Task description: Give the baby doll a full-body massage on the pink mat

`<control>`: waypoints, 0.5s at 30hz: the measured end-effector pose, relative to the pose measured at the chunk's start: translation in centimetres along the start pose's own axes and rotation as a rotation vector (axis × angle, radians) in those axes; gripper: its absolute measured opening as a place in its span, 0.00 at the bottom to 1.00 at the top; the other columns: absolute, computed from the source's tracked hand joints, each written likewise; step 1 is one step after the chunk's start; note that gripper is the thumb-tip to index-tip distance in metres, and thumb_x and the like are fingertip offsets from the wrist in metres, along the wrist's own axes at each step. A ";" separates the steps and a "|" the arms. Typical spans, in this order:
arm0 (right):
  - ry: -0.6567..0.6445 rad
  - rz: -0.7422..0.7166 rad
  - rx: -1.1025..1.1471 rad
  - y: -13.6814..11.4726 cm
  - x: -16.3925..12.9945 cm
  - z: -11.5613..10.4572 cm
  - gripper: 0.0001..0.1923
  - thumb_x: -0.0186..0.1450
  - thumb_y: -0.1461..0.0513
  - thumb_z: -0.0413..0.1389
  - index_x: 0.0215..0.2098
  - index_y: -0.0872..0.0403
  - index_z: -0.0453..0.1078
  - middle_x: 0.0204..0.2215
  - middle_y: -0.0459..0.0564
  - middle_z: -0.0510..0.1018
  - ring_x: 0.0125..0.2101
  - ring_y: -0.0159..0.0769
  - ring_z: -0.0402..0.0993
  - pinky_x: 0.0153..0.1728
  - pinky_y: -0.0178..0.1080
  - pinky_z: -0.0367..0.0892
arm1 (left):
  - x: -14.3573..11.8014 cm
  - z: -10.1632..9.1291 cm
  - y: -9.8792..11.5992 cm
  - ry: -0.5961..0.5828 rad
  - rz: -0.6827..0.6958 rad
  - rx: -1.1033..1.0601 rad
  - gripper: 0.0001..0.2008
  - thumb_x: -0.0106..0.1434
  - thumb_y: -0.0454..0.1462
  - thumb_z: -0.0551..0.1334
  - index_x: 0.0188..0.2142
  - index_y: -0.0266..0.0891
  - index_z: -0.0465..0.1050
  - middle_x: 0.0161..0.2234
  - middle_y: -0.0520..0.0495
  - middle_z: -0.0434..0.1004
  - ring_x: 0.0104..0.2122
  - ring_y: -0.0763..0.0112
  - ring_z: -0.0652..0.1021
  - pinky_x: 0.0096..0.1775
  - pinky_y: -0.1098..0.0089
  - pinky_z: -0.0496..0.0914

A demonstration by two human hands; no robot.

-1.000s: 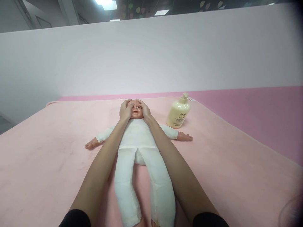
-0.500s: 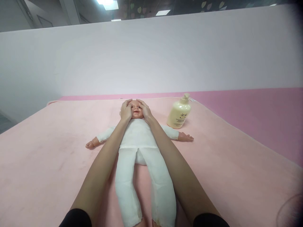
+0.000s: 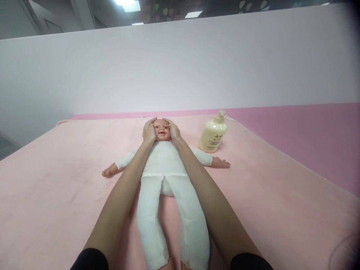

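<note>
Glossy plastic bottle [image 3: 213, 135], matt cloth-bodied doll [image 3: 165, 165], plush blanket [image 3: 56, 180]

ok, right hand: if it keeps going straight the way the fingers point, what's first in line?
The right hand lies on the side of the doll's head, fingers pointing away from the person. Straight on, it would likely meet only bare pink blanket, then the pale wall. The pump bottle sits off to its right.
</note>
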State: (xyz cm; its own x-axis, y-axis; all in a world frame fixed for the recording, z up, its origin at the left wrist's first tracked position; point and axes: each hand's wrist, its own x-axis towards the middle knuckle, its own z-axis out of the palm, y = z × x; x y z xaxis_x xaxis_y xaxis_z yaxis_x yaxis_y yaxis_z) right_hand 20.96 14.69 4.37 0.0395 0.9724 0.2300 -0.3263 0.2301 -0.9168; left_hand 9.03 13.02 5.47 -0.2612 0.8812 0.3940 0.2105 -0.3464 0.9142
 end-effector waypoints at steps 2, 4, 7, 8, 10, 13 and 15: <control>0.002 0.034 0.036 0.0 -0.1 0.0 0.20 0.54 0.65 0.47 0.41 0.51 0.75 0.47 0.43 0.76 0.54 0.36 0.65 0.59 0.40 0.58 | -0.1 0.0 0.1 -0.004 -0.026 0.003 0.20 0.59 0.33 0.47 0.45 0.42 0.74 0.51 0.50 0.74 0.55 0.69 0.70 0.58 0.67 0.61; -0.008 0.036 0.072 -0.1 -0.3 0.1 0.18 0.55 0.62 0.50 0.41 0.52 0.75 0.48 0.44 0.75 0.54 0.37 0.66 0.58 0.41 0.59 | -0.4 -0.1 0.4 -0.007 -0.032 0.018 0.18 0.62 0.36 0.49 0.45 0.44 0.74 0.52 0.51 0.73 0.55 0.68 0.70 0.58 0.65 0.61; -0.021 -0.016 0.054 -0.2 -0.7 0.2 0.16 0.54 0.60 0.57 0.41 0.53 0.75 0.49 0.47 0.75 0.53 0.38 0.67 0.57 0.40 0.60 | -1.0 -0.2 0.8 -0.018 0.007 0.042 0.14 0.61 0.40 0.55 0.46 0.45 0.72 0.52 0.50 0.73 0.54 0.67 0.70 0.58 0.65 0.61; -0.020 -0.026 0.040 -0.3 -0.8 0.2 0.17 0.53 0.59 0.59 0.41 0.52 0.74 0.49 0.47 0.75 0.53 0.38 0.67 0.57 0.40 0.61 | -1.1 -0.2 0.9 -0.024 0.021 0.043 0.15 0.59 0.40 0.57 0.46 0.44 0.72 0.51 0.49 0.73 0.54 0.66 0.70 0.58 0.65 0.61; -0.024 -0.026 0.029 -0.3 -0.9 0.3 0.18 0.52 0.60 0.60 0.42 0.52 0.74 0.49 0.47 0.75 0.52 0.38 0.68 0.56 0.40 0.62 | -1.3 -0.2 1.2 -0.034 0.039 0.036 0.15 0.58 0.38 0.59 0.45 0.42 0.72 0.50 0.47 0.73 0.53 0.66 0.71 0.57 0.65 0.62; -0.036 -0.029 0.034 -0.1 -0.8 0.2 0.18 0.53 0.59 0.59 0.42 0.52 0.74 0.49 0.47 0.75 0.52 0.37 0.68 0.57 0.41 0.62 | -1.3 -0.3 1.3 -0.033 0.039 0.033 0.14 0.57 0.36 0.59 0.44 0.41 0.72 0.49 0.47 0.74 0.52 0.66 0.71 0.57 0.64 0.62; -0.044 -0.032 0.027 0.0 -0.7 0.0 0.17 0.54 0.59 0.58 0.42 0.52 0.74 0.49 0.47 0.75 0.53 0.37 0.67 0.57 0.41 0.61 | -1.1 -0.3 1.2 -0.032 0.023 0.042 0.14 0.58 0.36 0.58 0.44 0.43 0.72 0.49 0.48 0.74 0.52 0.66 0.71 0.58 0.63 0.61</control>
State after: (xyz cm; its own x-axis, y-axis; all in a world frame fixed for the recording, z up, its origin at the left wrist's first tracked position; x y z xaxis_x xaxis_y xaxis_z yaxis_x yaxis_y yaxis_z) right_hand 20.89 13.98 4.21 0.0084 0.9618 0.2735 -0.3507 0.2590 -0.9000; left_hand 9.34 11.52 6.15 -0.2253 0.8834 0.4109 0.2557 -0.3533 0.8999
